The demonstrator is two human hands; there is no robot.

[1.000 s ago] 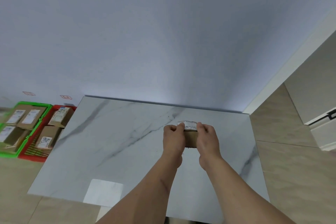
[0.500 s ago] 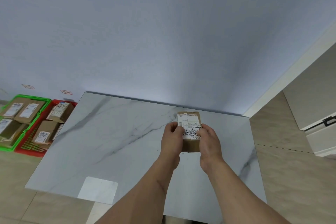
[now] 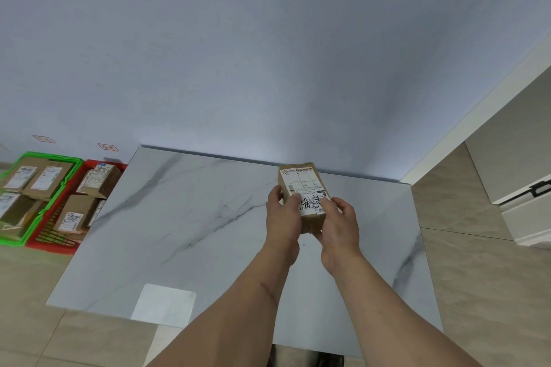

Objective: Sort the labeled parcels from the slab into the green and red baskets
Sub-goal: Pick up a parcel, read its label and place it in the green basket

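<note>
Left hand: my left hand [image 3: 281,219] grips the left side of a small brown cardboard parcel with a white printed label [image 3: 304,195], fingers curled round its edge, thumb on the label face.
Right hand: my right hand [image 3: 340,222] grips the parcel's right side, thumb on the label, fingers wrapped behind; fingertips out of view.
Parcel: between my two sets of fingers, held up off the white grey-veined marble slab [image 3: 185,232], label facing me, far end tilted away from my fingers.
Slab: lies below my fingers on the beige tiled floor [image 3: 483,292], its far edge against the pale blue wall [image 3: 268,53]; a pale square patch [image 3: 164,304] shows near its close left corner.
Green basket: green plastic basket [image 3: 38,214] far off to the left of my fingers, holds several labeled brown boxes.
Red basket: red plastic basket [image 3: 55,243] touching the green one, between it and the slab's left edge, also holds labeled brown boxes.
Wall tags: two small red-outlined labels [image 3: 108,147] on the wall above the baskets, text too small to read.
</note>
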